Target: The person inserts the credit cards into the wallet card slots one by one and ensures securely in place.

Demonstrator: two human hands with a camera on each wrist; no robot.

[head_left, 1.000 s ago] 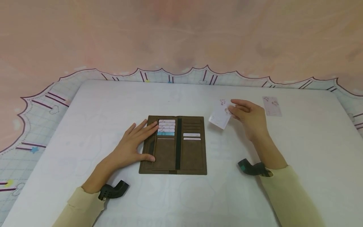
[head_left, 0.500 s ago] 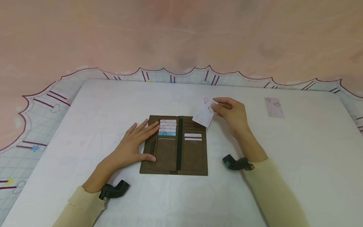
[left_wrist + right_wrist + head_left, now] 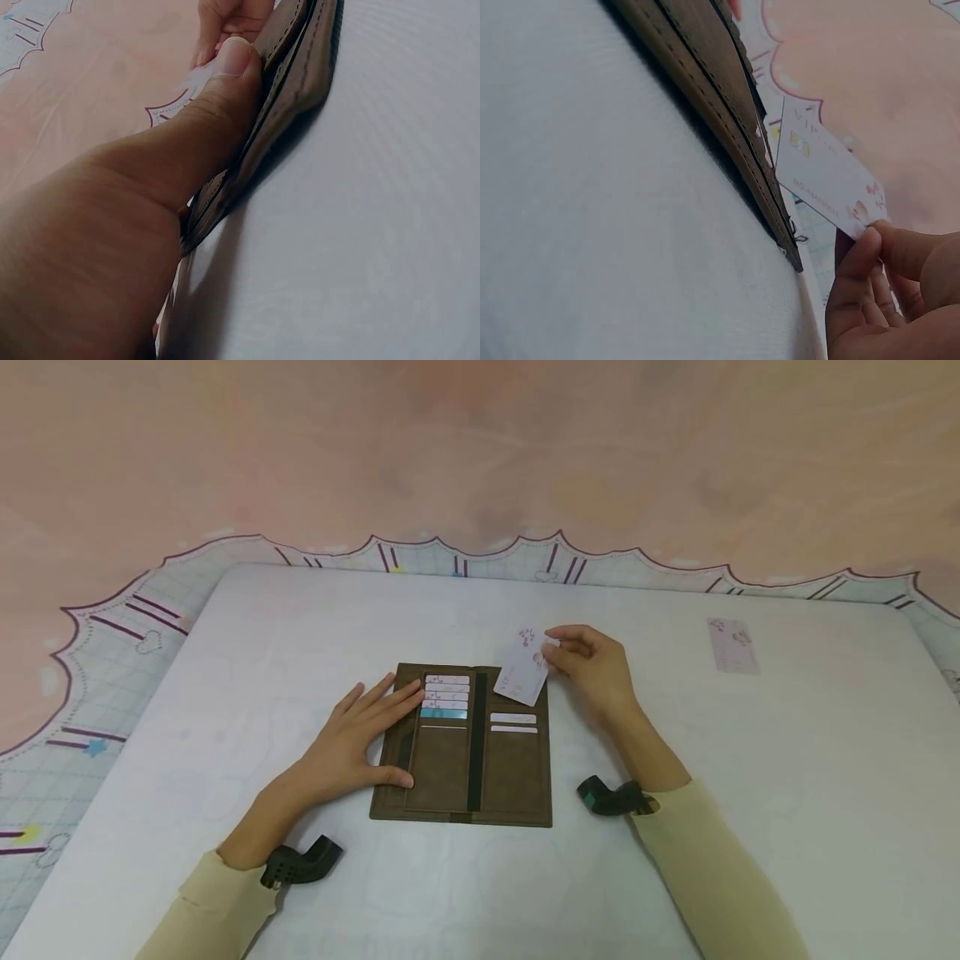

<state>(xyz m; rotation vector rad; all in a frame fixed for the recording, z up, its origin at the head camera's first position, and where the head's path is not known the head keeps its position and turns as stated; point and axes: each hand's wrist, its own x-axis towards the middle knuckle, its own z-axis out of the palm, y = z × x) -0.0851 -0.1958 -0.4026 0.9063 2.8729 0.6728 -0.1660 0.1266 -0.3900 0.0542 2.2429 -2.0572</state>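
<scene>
A brown wallet lies unfolded on the white table, with several cards tucked into its left slots and two white-edged cards in its right slots. Across the wallet's left edge rests my left hand, fingers spread and thumb on the leather. My right hand pinches a white card by its upper right corner between thumb and fingers. That card is tilted, over the upper right part of the wallet. In the right wrist view the card shows "VIP" lettering, a gold chip and pink flowers.
Another pinkish card lies flat at the table's far right. Behind the white table runs a scalloped printed cloth border. A black wrist camera sits on each forearm.
My right hand has carried the white card leftward, from right of the wallet to over its upper right slots. The left hand keeps its place on the wallet.
</scene>
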